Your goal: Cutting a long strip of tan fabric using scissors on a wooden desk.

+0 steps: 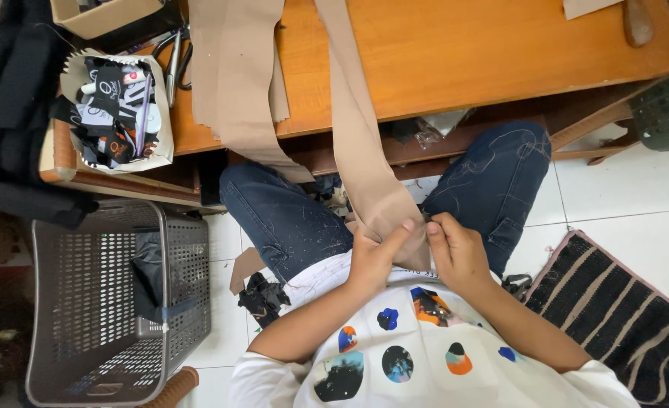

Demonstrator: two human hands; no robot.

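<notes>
While the tan fabric strip (365, 151) hangs off the wooden surface (463, 53), left hand (372, 257) and right hand (459, 253) pinch its lower end, keeping it taut.

Bright even daylight, soft shadows, sharp focus, slight wide-angle bending at edges
</notes>
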